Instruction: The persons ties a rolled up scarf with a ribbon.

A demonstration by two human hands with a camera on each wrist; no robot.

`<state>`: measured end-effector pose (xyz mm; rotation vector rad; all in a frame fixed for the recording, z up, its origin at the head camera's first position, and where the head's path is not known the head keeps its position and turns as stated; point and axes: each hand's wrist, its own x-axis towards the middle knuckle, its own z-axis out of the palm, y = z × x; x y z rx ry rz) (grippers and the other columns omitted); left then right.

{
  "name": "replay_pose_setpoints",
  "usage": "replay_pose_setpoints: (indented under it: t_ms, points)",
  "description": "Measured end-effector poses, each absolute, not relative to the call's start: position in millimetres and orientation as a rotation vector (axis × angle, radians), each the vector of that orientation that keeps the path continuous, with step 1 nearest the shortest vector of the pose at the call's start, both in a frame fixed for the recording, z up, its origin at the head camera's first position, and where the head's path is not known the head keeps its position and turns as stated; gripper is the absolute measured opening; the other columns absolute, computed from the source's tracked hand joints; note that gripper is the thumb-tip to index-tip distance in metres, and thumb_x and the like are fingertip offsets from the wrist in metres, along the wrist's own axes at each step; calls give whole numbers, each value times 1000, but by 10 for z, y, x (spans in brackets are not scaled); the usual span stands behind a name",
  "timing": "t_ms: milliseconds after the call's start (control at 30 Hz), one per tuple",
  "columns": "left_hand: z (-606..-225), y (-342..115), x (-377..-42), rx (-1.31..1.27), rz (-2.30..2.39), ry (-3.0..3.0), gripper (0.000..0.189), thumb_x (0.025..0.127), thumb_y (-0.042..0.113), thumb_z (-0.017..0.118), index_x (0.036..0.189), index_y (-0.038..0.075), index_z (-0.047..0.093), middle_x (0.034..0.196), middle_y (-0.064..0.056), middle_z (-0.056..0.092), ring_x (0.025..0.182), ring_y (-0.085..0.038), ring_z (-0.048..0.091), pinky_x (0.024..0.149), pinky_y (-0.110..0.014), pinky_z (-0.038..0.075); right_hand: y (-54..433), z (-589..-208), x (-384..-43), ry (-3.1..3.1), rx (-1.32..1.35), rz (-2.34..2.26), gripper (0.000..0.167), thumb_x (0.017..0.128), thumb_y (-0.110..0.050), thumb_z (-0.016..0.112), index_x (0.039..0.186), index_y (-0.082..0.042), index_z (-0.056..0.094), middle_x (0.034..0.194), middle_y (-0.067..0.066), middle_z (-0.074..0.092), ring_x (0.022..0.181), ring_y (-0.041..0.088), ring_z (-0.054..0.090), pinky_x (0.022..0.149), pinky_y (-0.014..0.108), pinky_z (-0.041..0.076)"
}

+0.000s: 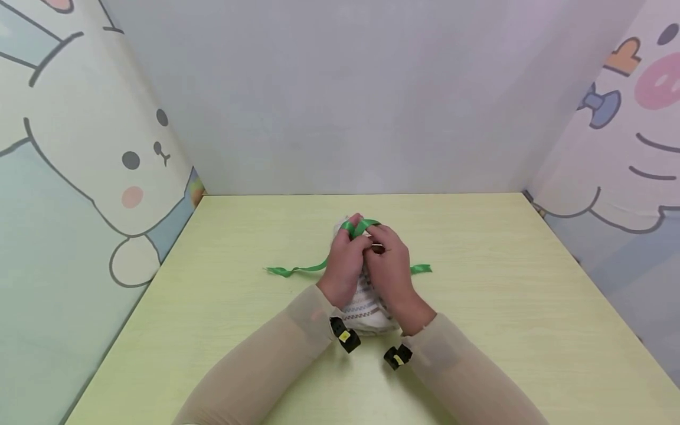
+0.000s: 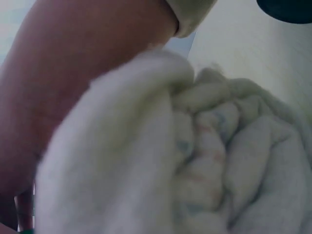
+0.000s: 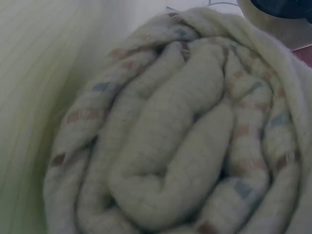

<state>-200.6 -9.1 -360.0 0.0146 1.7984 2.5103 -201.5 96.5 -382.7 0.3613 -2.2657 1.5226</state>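
Note:
A rolled-up white towel with small coloured dashes lies on the table, pointing away from me. Its spiral end fills the right wrist view, where the towel shows tight layers; a blurred fold of the towel covers much of the left wrist view. Green ribbon loops above the fingers at the far part of the roll. My left hand pinches the ribbon from the left. From the right, my right hand has curled fingers on the ribbon, close against the left thumb. The crossing between the fingers is hidden.
One loose ribbon tail trails left on the pale wooden table; a shorter tail sticks out right. A grey wall stands behind, with cartoon-printed panels at both sides. Small black cameras sit on the wrists.

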Motion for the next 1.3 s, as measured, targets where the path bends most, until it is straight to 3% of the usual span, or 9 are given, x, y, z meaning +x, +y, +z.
replay_pose_setpoints:
  t_ms: [133, 267, 400, 567, 800, 967, 1067, 1167, 1300]
  points:
    - [-3621, -92, -2009, -5, 2460, 1868, 72, 90, 1, 49, 159, 16, 35, 149, -2, 51, 131, -13, 53, 109, -34, 43, 951, -3865, -2008, -2301, 380, 1463, 43, 88, 7, 62, 126, -10, 72, 121, 12, 67, 107, 23, 66, 91, 43, 57]
    - [-3654, -99, -2025, -29, 2383, 1996, 57, 99, 8, 49, 155, 17, 43, 146, 3, 53, 130, -11, 53, 108, -34, 44, 943, -3882, -2018, -2321, 398, 1512, 40, 93, 0, 65, 130, -12, 66, 124, 8, 65, 110, 24, 65, 93, 42, 55]
    - [-3666, -103, -2030, -14, 2332, 2096, 46, 106, 17, 47, 152, 15, 48, 153, 9, 47, 139, -9, 42, 112, -34, 40, 960, -3864, -2058, -2338, 399, 1760, 44, 97, -4, 64, 139, -7, 52, 131, 10, 59, 117, 26, 60, 99, 41, 51]
    - [-3657, -108, -1993, 95, 2293, 2128, 44, 110, 19, 41, 153, 8, 45, 160, 11, 39, 150, -10, 25, 118, -35, 31, 1039, -3851, -2148, -2318, 425, 2046, 44, 99, 1, 53, 140, 0, 38, 129, 18, 56, 121, 28, 54, 93, 30, 46]
    - [-3642, -111, -1963, 208, 2243, 2185, 46, 112, 21, 37, 156, 7, 41, 162, 8, 37, 151, -11, 24, 119, -33, 29, 1112, -3862, -2194, -2261, 486, 2183, 23, 101, 0, 53, 124, 2, 50, 103, 10, 61, 91, 20, 55, 77, 25, 48]
    - [-3676, -151, -1978, 226, 2250, 2182, 44, 113, 24, 37, 154, 8, 44, 161, 9, 39, 150, -9, 28, 118, -32, 31, 1112, -3864, -2202, -2286, 459, 2099, 9, 101, -5, 57, 106, 2, 58, 92, 9, 60, 82, 20, 55, 71, 25, 49]
    - [-3717, -207, -1984, 236, 2240, 2205, 39, 113, 25, 37, 147, 15, 51, 159, 10, 41, 148, -6, 30, 118, -33, 31, 1124, -3873, -2201, -2344, 395, 1941, 11, 102, -9, 57, 107, 0, 62, 91, 11, 61, 81, 22, 55, 70, 28, 48]
    - [-3758, -272, -1989, 238, 2202, 2274, 35, 113, 27, 36, 141, 21, 57, 148, 4, 52, 131, -11, 49, 110, -37, 41, 1152, -3878, -2191, -2414, 311, 1762, 16, 102, -12, 55, 112, -3, 64, 95, 11, 62, 83, 23, 55, 73, 32, 48]
    - [-3784, -339, -1995, 203, 2136, 2367, 35, 113, 30, 35, 140, 23, 57, 135, -3, 58, 114, -19, 57, 101, -42, 46, 1218, -3868, -2168, -2532, 230, 1452, 24, 99, -14, 55, 119, -6, 66, 103, 10, 65, 90, 25, 59, 77, 40, 52]
